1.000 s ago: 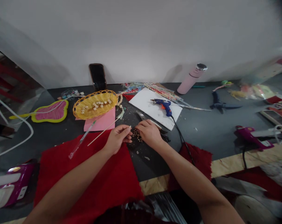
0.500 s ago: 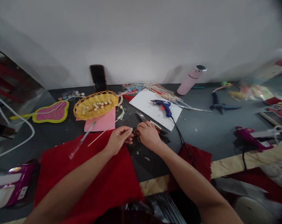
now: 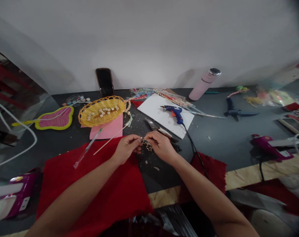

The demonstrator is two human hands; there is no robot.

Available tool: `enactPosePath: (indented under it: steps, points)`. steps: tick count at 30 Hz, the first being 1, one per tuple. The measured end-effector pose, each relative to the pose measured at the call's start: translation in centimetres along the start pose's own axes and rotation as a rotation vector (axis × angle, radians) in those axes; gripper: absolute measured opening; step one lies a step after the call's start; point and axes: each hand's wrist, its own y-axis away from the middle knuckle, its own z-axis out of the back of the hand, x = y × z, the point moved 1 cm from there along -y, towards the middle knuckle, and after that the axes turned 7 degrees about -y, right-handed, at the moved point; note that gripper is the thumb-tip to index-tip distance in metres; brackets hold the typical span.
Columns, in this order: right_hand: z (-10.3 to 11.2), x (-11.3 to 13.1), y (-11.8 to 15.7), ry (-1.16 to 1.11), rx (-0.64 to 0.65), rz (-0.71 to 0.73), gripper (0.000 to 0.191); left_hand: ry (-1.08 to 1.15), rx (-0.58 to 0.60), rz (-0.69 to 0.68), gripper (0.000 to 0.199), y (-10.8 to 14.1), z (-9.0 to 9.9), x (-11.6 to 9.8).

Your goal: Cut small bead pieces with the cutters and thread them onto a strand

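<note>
My left hand (image 3: 126,148) is closed in a pinch near the middle of the table, with a tiny pale bit showing at its fingertips. Facing it, my right hand (image 3: 162,146) also has its fingers pressed together, almost meeting the left. What either one grips is too small to name. Between and just below the fingertips lie small pale pieces (image 3: 147,145), loosely clustered on the dark tabletop. Behind the right hand are pliers or cutters (image 3: 151,123), partly covered. A thin wooden stick (image 3: 109,141) with a pale tassel lies left of my left hand.
A yellow basket (image 3: 100,120) holds pale cubes. A blue glue gun (image 3: 175,113) rests on a white board (image 3: 151,107), its cord running towards me. Red cloth (image 3: 90,187) covers the front left. A pink bottle (image 3: 203,86) and a phone (image 3: 104,82) stand by the wall.
My right hand has shifted slightly right and turned, uncovering more of the small pale pieces. My left hand stays nearly in place, still pinched.
</note>
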Motion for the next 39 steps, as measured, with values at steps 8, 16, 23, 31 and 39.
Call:
enactPosePath:
  steps: [8, 16, 23, 31, 39]
  points:
    - [-0.2, 0.0, 0.0, 0.085, -0.003, -0.075, 0.009, -0.075, 0.016, -0.009, 0.024, 0.2, -0.3, -0.3]
    - [-0.5, -0.4, 0.2, 0.076, -0.025, -0.048, 0.009, -0.081, 0.043, -0.011, 0.024, 0.1, -0.2, -0.1]
    - [-0.7, -1.0, 0.4, 0.100, -0.021, 0.052, 0.014, -0.067, 0.077, -0.001, 0.023, 0.2, -0.1, -0.3]
    - [-0.5, -1.0, 0.3, 0.102, 0.020, 0.085, 0.014, -0.088, 0.090, -0.018, 0.025, 0.2, 0.0, -0.4]
    - [-0.4, -1.2, 0.3, 0.094, 0.028, 0.097, 0.014, -0.084, 0.127, 0.010, 0.024, 0.2, 0.2, -0.4]
